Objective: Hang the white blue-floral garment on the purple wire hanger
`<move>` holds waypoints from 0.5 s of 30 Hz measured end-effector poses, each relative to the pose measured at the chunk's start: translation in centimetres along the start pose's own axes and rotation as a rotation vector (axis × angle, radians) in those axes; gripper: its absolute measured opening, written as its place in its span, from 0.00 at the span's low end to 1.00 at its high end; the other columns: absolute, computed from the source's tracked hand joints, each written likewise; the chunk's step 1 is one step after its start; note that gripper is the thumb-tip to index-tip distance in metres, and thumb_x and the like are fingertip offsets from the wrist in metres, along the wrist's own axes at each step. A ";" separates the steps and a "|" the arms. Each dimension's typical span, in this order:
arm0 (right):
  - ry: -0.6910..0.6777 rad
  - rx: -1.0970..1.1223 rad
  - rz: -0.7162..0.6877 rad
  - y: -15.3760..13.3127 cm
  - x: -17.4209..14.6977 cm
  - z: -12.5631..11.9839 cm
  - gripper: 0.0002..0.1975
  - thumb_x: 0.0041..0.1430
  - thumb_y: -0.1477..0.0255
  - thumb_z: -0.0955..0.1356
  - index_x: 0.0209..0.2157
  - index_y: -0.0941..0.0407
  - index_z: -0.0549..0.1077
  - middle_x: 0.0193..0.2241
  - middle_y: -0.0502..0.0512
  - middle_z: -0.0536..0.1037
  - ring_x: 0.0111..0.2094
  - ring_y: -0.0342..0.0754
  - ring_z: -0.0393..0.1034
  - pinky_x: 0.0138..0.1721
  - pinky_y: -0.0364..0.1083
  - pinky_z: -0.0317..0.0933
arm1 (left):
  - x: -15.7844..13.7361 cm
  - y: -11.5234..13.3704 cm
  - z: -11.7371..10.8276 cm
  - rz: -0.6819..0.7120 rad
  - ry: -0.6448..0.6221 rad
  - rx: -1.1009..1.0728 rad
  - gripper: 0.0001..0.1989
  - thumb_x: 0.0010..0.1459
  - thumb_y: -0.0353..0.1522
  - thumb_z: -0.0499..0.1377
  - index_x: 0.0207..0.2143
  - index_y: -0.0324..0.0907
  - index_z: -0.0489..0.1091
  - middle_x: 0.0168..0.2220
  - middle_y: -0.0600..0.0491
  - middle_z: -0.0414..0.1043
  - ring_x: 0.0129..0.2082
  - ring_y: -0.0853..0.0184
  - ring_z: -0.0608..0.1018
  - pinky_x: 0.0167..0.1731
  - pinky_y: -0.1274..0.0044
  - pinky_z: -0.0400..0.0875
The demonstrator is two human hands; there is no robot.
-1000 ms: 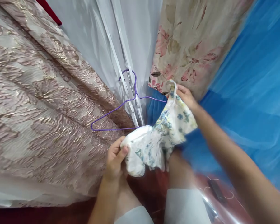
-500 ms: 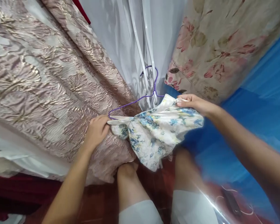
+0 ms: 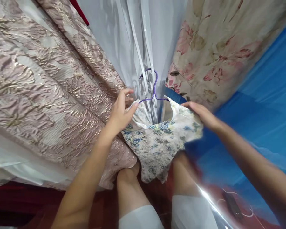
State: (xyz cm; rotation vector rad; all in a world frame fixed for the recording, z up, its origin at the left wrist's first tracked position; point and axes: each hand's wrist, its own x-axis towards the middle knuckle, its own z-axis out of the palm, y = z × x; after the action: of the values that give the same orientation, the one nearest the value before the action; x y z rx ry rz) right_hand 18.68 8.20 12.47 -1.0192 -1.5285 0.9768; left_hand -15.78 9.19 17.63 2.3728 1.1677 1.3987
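Note:
A white blouse (image 3: 154, 143) with blue and yellow flowers hangs on a purple hanger (image 3: 155, 83), its neckline open toward the hanger's hook. The hanger's ends are hidden inside the shoulders. My left hand (image 3: 121, 111) is at the left shoulder, thumb on the front of the cloth and fingers curled loosely behind it. On the opposite shoulder, my right hand (image 3: 200, 113) pinches the fabric with its thumb and fingers. Behind the neckline, white straps (image 3: 144, 41) run down past the hook.
Pink-gold embossed fabric (image 3: 50, 79) hangs on the left, and a beige floral cloth (image 3: 216, 54) on the right. Blue sheeting (image 3: 259, 111) covers the right side. A dark box with pale cords (image 3: 233, 203) lies low at the right. My knees are below the blouse.
My left hand has moved up and right from the hanger's left end, and that end now sits inside the blouse. The neckline has spread open. My right hand stays at its shoulder.

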 end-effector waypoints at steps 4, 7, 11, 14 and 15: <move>0.001 -0.222 -0.081 0.0 -3.3 -1.3 0.26 0.60 0.47 0.71 0.24 0.57 0.73 0.21 0.47 0.66 0.24 0.42 0.58 0.26 0.42 0.52 | -2.2 -0.5 -0.3 -0.058 0.003 0.209 0.11 0.68 0.38 0.55 0.44 0.41 0.73 0.41 0.49 0.79 0.39 0.62 0.79 0.42 0.72 0.72; 0.089 -0.222 -0.075 -0.5 -3.4 -1.8 0.27 0.59 0.48 0.71 0.22 0.57 0.69 0.19 0.46 0.62 0.22 0.41 0.54 0.24 0.42 0.47 | -1.6 0.6 0.0 -0.002 0.073 0.294 0.10 0.69 0.36 0.55 0.41 0.42 0.75 0.38 0.50 0.79 0.37 0.63 0.78 0.40 0.73 0.69; 0.329 0.030 -0.009 -1.2 -3.3 -2.7 0.23 0.53 0.52 0.76 0.23 0.56 0.68 0.19 0.46 0.62 0.21 0.40 0.54 0.22 0.42 0.46 | 1.5 3.2 1.6 0.124 0.158 0.424 0.09 0.69 0.37 0.58 0.38 0.42 0.74 0.36 0.49 0.77 0.37 0.61 0.76 0.37 0.72 0.67; 0.330 0.196 0.094 -1.0 -6.2 -2.9 0.22 0.50 0.55 0.78 0.23 0.55 0.69 0.18 0.45 0.63 0.19 0.41 0.56 0.20 0.42 0.47 | 2.4 4.2 3.4 0.245 0.147 0.442 0.13 0.70 0.40 0.57 0.34 0.42 0.70 0.31 0.50 0.72 0.33 0.61 0.74 0.33 0.72 0.64; 0.261 0.228 0.119 -0.9 -7.8 -2.7 0.22 0.50 0.55 0.78 0.22 0.56 0.69 0.18 0.46 0.64 0.19 0.41 0.57 0.20 0.42 0.48 | 2.0 4.2 4.1 0.299 0.128 0.421 0.15 0.71 0.41 0.54 0.34 0.42 0.68 0.30 0.50 0.71 0.32 0.62 0.72 0.32 0.72 0.63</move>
State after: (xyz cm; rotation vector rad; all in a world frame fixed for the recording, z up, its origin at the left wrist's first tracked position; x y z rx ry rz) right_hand 22.24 0.78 11.41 -1.0373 -1.1262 1.0298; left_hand -9.71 8.70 18.76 2.8859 1.2891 1.5383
